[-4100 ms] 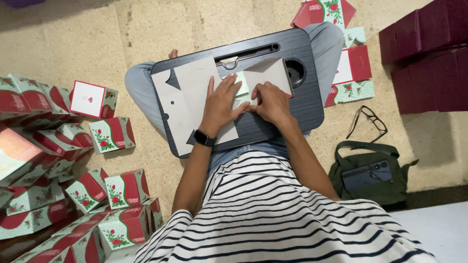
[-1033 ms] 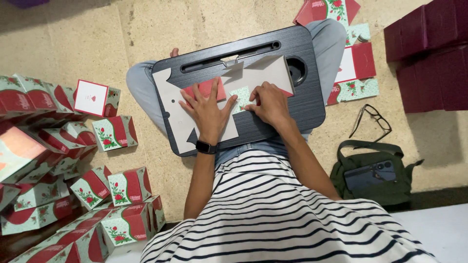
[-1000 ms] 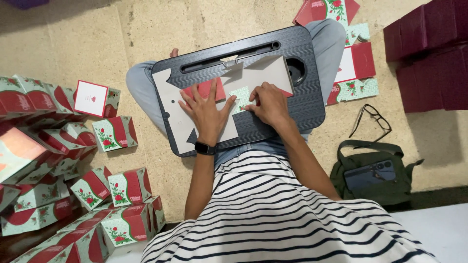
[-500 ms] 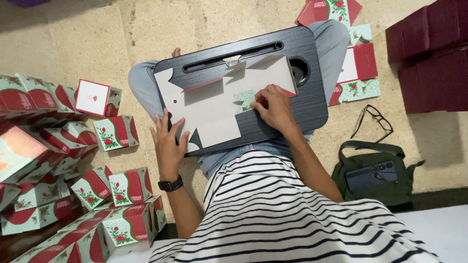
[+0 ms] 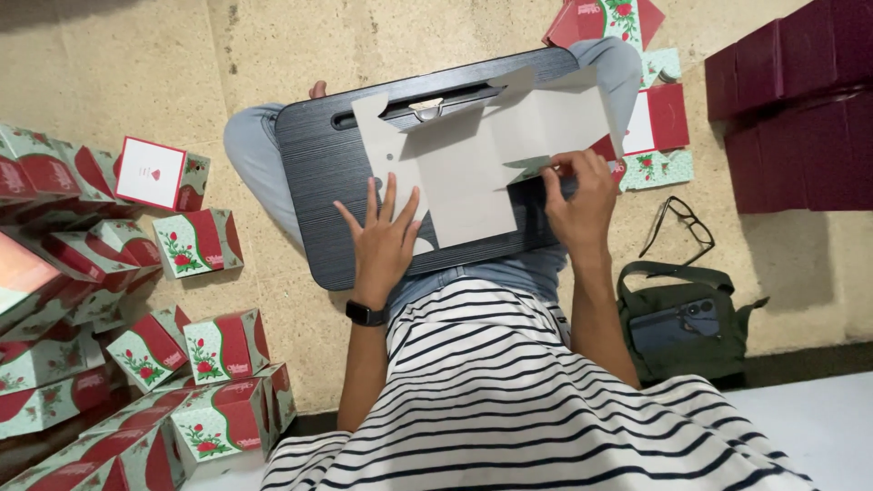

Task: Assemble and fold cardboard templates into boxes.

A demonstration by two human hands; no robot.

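Folded boxes [image 5: 36, 273] cut off at left edge

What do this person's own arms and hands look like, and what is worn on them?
Both forearms are bare, with no gloves or visible rings. The left hand has a black watch on its wrist. The right hand and its wrist wear nothing. The top is striped black and white.

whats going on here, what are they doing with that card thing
A person sits on the floor with a dark lap tray across their legs. A flat, unfolded cardboard box blank lies on it, plain side up. The left hand lies flat beside its lower left corner, and the right hand pinches a flap at its right side. Folded red and green boxes lie on the floor nearby.
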